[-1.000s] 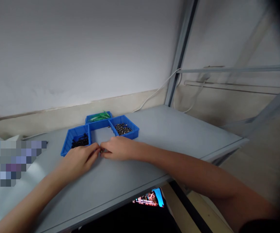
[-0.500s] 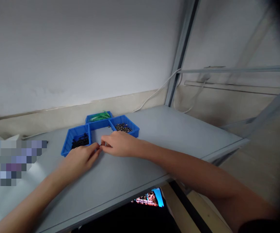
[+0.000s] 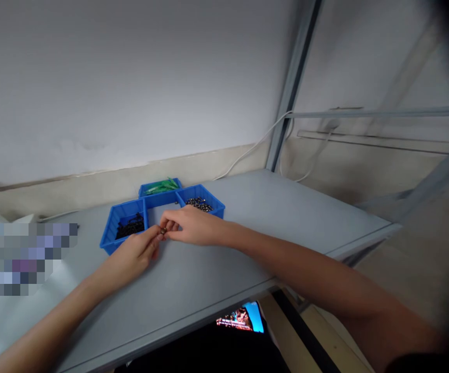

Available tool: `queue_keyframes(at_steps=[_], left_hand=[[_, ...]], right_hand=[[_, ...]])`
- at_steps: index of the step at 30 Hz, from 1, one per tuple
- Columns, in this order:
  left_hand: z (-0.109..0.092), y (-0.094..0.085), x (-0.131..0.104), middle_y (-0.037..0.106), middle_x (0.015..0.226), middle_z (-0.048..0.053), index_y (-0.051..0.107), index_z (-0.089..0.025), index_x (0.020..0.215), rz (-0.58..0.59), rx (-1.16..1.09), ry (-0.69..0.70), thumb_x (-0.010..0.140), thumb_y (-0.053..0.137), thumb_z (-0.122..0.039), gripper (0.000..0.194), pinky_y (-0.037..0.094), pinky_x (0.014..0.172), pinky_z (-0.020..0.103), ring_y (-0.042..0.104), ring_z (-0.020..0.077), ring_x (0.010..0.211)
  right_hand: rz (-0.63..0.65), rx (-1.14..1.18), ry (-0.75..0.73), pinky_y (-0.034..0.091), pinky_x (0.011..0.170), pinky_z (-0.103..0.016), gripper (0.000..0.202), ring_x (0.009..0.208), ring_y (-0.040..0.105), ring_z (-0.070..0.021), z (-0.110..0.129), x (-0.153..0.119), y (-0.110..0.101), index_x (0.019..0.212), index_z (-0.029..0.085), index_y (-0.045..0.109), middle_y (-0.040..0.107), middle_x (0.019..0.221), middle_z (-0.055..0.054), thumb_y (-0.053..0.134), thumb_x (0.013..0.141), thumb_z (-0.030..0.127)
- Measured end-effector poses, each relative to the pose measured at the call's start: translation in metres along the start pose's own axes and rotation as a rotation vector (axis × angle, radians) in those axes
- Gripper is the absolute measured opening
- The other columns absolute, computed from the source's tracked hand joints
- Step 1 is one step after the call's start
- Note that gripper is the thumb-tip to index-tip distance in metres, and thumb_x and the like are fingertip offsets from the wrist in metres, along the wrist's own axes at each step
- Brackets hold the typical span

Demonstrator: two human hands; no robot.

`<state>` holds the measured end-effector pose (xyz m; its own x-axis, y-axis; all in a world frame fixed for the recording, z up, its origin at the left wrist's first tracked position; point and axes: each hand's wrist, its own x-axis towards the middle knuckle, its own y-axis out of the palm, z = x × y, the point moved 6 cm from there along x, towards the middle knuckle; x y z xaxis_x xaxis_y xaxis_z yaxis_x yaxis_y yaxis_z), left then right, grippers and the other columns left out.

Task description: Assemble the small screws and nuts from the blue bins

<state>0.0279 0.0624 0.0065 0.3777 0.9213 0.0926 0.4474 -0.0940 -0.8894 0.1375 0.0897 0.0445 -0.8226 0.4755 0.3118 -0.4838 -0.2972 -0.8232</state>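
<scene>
My left hand (image 3: pixel 137 252) and my right hand (image 3: pixel 189 225) meet fingertip to fingertip just above the grey table. Both are closed in a pinch on one small metallic part (image 3: pixel 163 231), whose exact kind is too small to make out. Beside my left hand stands a blue bin (image 3: pixel 109 224) with small black parts (image 3: pixel 131 226) in it. Behind my right hand is another blue bin (image 3: pixel 217 206) holding many small metal pieces (image 3: pixel 198 203). At the back, a third blue bin (image 3: pixel 161 199) contains green strips (image 3: pixel 163 186).
The grey table (image 3: pixel 271 217) runs along a wall, with a metal frame post (image 3: pixel 292 85) at its far right corner. A white cable (image 3: pixel 243 150) hangs there. A lit phone screen (image 3: pixel 243 317) shows below the front edge. A pixelated patch (image 3: pixel 26 259) covers the left.
My fingertips have shifted slightly, and the small metallic part between them shows more clearly. My right hand has risen a little. The bins have stayed in place on the table.
</scene>
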Motion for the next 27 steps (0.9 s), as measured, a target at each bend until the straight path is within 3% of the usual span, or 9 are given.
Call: queue_keyframes(at_steps=[5,9,12,18,21,24,27], left_hand=[[0.001,0.003,0.000,0.050,0.058,-0.003,0.044,-0.019,0.080,0.009,-0.005,-0.026,0.092,0.025,-0.031,0.025,0.036,0.052,0.023,0.049,0.0125,0.052],[-0.001,0.002,-0.001,0.056,0.064,0.001,0.048,-0.019,0.088,0.012,0.122,-0.054,0.092,0.026,-0.034,0.027,0.038,0.056,0.026,0.055,0.0164,0.059],[-0.003,0.000,-0.003,0.063,0.075,0.005,0.050,-0.020,0.096,0.020,0.271,-0.065,0.092,0.027,-0.039,0.030,0.041,0.062,0.030,0.061,0.0222,0.071],[-0.006,0.006,-0.008,0.065,0.078,0.006,0.055,-0.022,0.098,0.141,0.470,-0.038,0.091,0.027,-0.041,0.034,0.045,0.065,0.038,0.064,0.0278,0.077],[-0.008,0.007,-0.010,0.065,0.078,0.007,0.055,-0.022,0.098,0.159,0.505,-0.026,0.091,0.028,-0.040,0.033,0.046,0.064,0.039,0.064,0.0286,0.076],[-0.009,0.007,-0.011,0.065,0.077,0.007,0.055,-0.021,0.099,0.171,0.508,-0.013,0.091,0.028,-0.039,0.033,0.047,0.063,0.038,0.064,0.0276,0.074],[-0.009,0.006,-0.011,0.066,0.077,0.007,0.055,-0.020,0.100,0.176,0.504,-0.014,0.090,0.029,-0.039,0.033,0.047,0.063,0.035,0.065,0.0261,0.074]], right_hand=[[-0.021,0.039,0.013,0.043,0.070,-0.020,0.012,0.080,0.061,-0.0118,-0.001,0.000,0.001,0.088,0.014,0.058,0.067,0.083,-0.005,0.053,0.079,0.021],[-0.014,-0.032,0.021,0.042,0.068,-0.021,0.011,0.076,0.060,-0.0123,0.000,0.000,0.002,0.086,0.016,0.058,0.066,0.080,-0.003,0.052,0.078,0.021],[-0.057,-0.120,0.047,0.040,0.066,-0.021,0.012,0.074,0.059,-0.0129,-0.005,0.000,-0.010,0.086,0.017,0.057,0.065,0.080,-0.003,0.051,0.077,0.023],[-0.162,-0.395,0.289,0.036,0.059,-0.021,0.014,0.069,0.057,-0.0133,-0.056,-0.006,-0.058,0.085,0.018,0.059,0.065,0.078,-0.003,0.050,0.077,0.025],[-0.091,-0.422,0.404,0.036,0.058,-0.021,0.017,0.069,0.057,-0.0138,-0.083,-0.008,-0.066,0.083,0.018,0.060,0.066,0.079,-0.004,0.051,0.078,0.031],[-0.077,-0.469,0.352,0.038,0.060,-0.022,0.021,0.073,0.058,-0.0144,-0.083,0.004,-0.064,0.087,0.019,0.061,0.066,0.083,-0.004,0.046,0.082,0.034],[0.044,-0.614,0.167,0.040,0.064,-0.024,0.021,0.080,0.059,-0.0163,-0.064,0.032,-0.041,0.092,0.018,0.061,0.066,0.089,-0.007,0.042,0.085,0.026]])
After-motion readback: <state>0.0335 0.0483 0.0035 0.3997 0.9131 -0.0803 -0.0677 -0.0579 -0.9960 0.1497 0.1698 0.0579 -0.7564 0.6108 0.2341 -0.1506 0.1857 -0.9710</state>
